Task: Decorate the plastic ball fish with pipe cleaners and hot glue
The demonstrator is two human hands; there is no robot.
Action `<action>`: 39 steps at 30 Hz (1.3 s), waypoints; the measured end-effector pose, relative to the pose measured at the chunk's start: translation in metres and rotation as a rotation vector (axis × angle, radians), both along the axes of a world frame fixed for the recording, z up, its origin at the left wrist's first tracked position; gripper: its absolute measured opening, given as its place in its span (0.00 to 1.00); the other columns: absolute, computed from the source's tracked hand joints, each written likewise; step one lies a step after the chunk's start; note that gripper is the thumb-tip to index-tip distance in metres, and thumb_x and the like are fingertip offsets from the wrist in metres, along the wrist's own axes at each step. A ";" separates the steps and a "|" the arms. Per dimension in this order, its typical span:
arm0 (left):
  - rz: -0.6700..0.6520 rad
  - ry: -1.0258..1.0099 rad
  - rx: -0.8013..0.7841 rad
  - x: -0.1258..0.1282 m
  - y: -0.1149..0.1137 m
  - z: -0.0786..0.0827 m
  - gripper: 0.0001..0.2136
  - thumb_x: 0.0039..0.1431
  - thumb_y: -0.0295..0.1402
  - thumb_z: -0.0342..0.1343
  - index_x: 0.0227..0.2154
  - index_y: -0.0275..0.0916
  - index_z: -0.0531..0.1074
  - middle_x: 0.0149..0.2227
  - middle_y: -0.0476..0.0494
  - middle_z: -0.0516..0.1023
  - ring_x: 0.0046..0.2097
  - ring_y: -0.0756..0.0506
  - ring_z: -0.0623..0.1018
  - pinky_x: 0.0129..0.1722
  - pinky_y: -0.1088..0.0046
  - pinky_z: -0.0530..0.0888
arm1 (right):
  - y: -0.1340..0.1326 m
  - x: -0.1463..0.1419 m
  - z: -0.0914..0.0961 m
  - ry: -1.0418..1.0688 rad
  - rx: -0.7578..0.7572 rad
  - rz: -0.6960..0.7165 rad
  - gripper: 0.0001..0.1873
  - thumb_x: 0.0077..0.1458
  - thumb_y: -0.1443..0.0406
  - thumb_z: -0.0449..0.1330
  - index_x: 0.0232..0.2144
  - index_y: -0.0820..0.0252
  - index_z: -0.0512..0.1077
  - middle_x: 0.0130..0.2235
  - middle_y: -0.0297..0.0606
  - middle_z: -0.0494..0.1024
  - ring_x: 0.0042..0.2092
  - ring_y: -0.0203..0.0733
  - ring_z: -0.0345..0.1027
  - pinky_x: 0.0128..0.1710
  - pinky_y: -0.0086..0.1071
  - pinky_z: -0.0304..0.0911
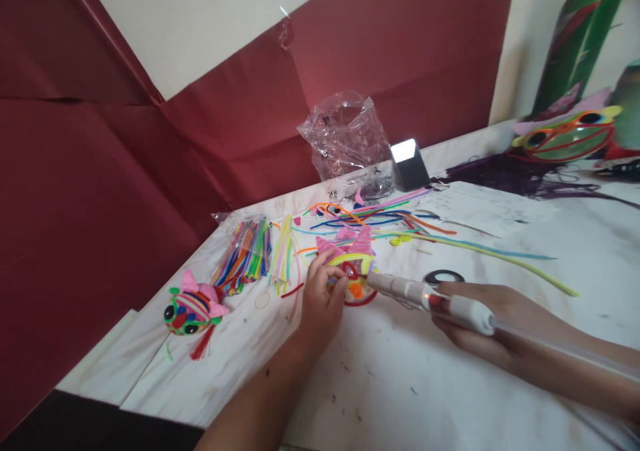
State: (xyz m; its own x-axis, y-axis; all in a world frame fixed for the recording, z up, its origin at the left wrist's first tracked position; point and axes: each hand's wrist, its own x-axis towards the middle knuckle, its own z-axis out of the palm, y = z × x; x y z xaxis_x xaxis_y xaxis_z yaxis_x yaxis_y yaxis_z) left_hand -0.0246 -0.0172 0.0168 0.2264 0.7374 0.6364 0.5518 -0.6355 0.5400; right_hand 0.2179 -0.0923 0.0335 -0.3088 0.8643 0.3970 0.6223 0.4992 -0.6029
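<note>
My right hand (480,314) grips a white glue gun (417,291), with a small orange light lit on its side and a clear glue stick trailing out of the back. Its nozzle points left at a round pipe-cleaner animal face (369,291) with pink ears, a yellow band and a red lower rim. From the left side, my left hand (323,288) is closed on the edge of this face, fingertips near a red loop at its middle. Whether the nozzle touches the face cannot be made out.
A second colourful animal face (187,308) with a red tassel lies left. Bundled pipe cleaners (245,254) and loose strands (475,246) spread behind. A roll of tape (444,277), a phone-like dark slab (411,166), a plastic bag (347,138) and paper (500,204) are there too.
</note>
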 end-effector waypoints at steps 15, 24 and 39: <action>-0.006 0.003 0.012 0.000 0.000 0.000 0.04 0.59 0.30 0.52 0.32 0.39 0.71 0.55 0.35 0.72 0.59 0.40 0.70 0.57 0.55 0.67 | 0.001 0.002 -0.002 -0.020 0.049 -0.003 0.11 0.60 0.62 0.49 0.25 0.53 0.65 0.24 0.32 0.72 0.23 0.38 0.65 0.24 0.31 0.58; -0.001 0.005 0.010 0.000 0.000 0.000 0.04 0.59 0.29 0.52 0.32 0.40 0.71 0.55 0.35 0.72 0.59 0.40 0.70 0.57 0.55 0.67 | 0.001 0.002 -0.003 -0.061 0.060 -0.029 0.12 0.60 0.61 0.49 0.26 0.53 0.67 0.24 0.33 0.73 0.24 0.38 0.66 0.24 0.31 0.59; 0.013 0.011 0.011 0.000 0.000 0.000 0.04 0.59 0.30 0.52 0.32 0.39 0.71 0.55 0.35 0.72 0.58 0.40 0.71 0.56 0.54 0.68 | 0.003 0.011 0.009 -0.042 -0.043 0.034 0.13 0.60 0.59 0.49 0.26 0.53 0.67 0.25 0.34 0.73 0.26 0.40 0.67 0.26 0.32 0.62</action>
